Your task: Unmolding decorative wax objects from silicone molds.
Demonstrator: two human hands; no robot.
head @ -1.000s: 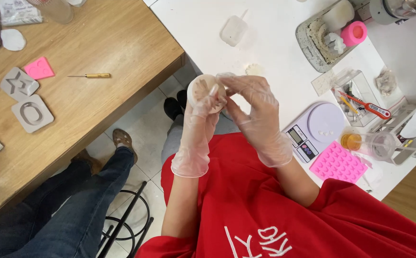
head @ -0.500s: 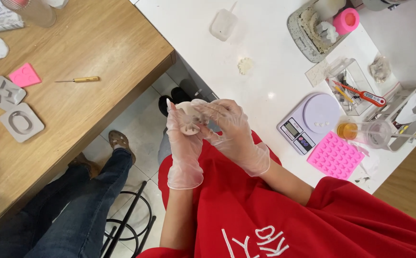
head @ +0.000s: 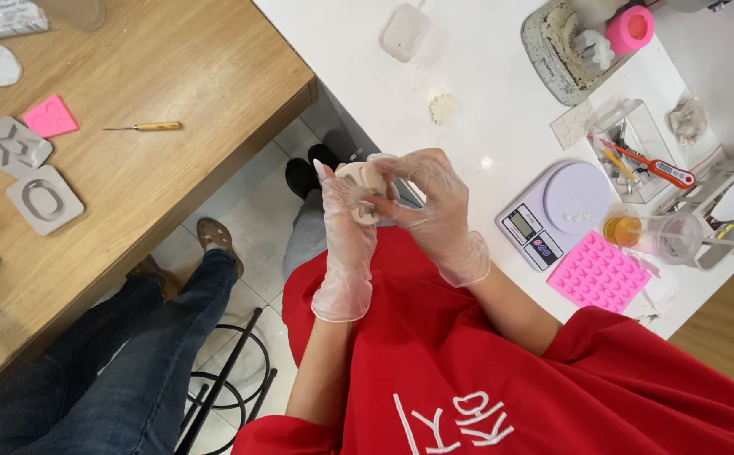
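Above the lap, the gloved left hand is cupping a small white mould, fingers upright. The gloved right hand is arching over it, fingertips pinching its near edge.

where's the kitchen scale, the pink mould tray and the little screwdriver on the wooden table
kitchen scale (head: 576,195): head view, middle of its round weighing plate.
pink mould tray (head: 599,274): head view, middle of its dimpled top.
screwdriver (head: 158,126): head view, on its yellow handle.
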